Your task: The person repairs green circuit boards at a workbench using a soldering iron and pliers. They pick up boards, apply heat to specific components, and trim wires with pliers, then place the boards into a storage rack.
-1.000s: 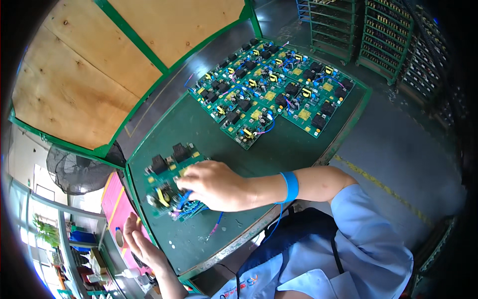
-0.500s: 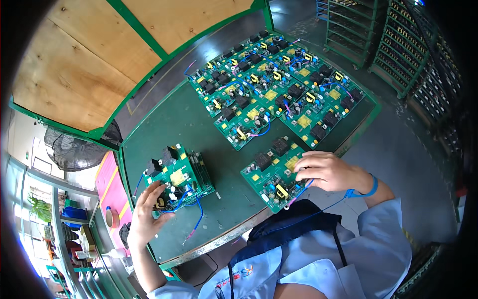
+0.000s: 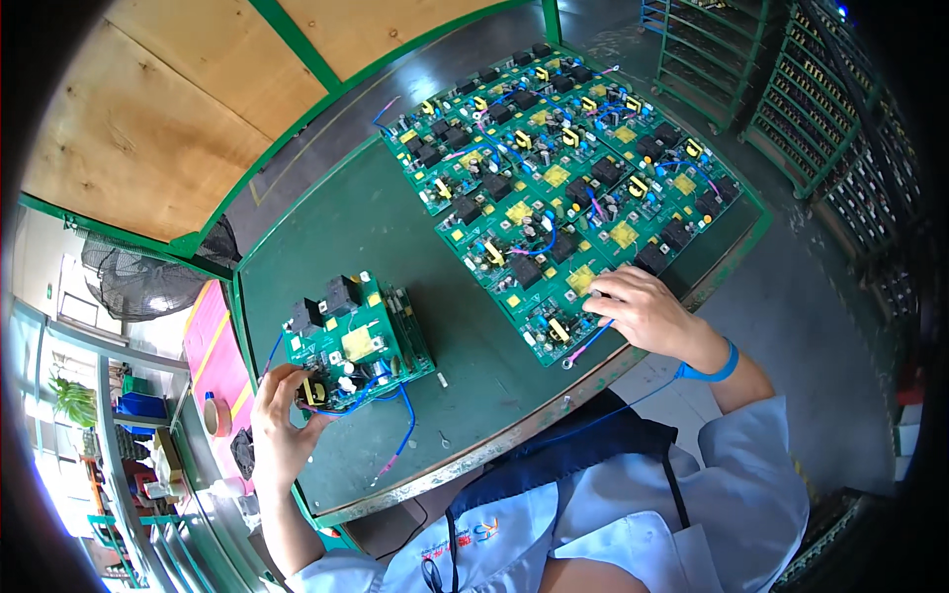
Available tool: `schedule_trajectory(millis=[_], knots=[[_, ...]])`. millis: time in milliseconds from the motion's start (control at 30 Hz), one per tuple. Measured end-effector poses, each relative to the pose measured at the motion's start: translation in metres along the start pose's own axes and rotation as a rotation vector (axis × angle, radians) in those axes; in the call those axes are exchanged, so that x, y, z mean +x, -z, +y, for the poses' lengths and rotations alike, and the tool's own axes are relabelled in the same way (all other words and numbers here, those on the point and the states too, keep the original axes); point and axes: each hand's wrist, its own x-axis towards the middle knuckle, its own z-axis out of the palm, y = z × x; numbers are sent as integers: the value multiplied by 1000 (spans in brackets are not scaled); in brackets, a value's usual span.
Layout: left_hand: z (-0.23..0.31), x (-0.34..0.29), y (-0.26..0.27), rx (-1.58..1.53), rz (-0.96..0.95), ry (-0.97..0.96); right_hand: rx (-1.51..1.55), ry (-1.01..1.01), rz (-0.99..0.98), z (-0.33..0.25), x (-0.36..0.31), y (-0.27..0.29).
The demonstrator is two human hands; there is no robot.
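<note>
While the right hand (image 3: 652, 321) rests at the near right edge of a circuit board (image 3: 539, 301), its fingers and thumb are drawn together, pinching the board near a corner. The board lies flat on the green tabletop (image 3: 336, 212), chiefly to the left of these fingers, its far edge against or just beside a group of similar boards (image 3: 554, 173), which spreads beyond the same fingers. Just below the right fingertips, a blue wire with a pink sleeve (image 3: 583, 353) ends in a ring terminal at the board's near edge.

The left hand (image 3: 280, 435) curves about the near left corner of a board stack (image 3: 361, 341); its fingers stand apart from the thumb, with a yellow-and-black component (image 3: 313, 391) between them. Whether they grip the stack or only touch it cannot be told. Tall black blocks (image 3: 341, 295) rise from the top board, beyond the left fingers. To the right of those fingers, a second blue wire (image 3: 409, 420) trails from the stack onto the tabletop.

Behind the right fingers, a blue band (image 3: 717, 362) encircles the wrist. Left of the left fingers, well clear of them, a tape roll (image 3: 217, 415) stands beside a pink surface (image 3: 219, 346).
</note>
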Motion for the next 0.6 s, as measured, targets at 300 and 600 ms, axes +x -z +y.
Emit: schedule_trajectory(millis=[300, 600], knots=[[-33, 54, 27, -178, 106, -121, 294, -95, -123, -27, 70, 31], [-126, 214, -91, -106, 134, -18, -299, 31, -280, -15, 140, -100]])
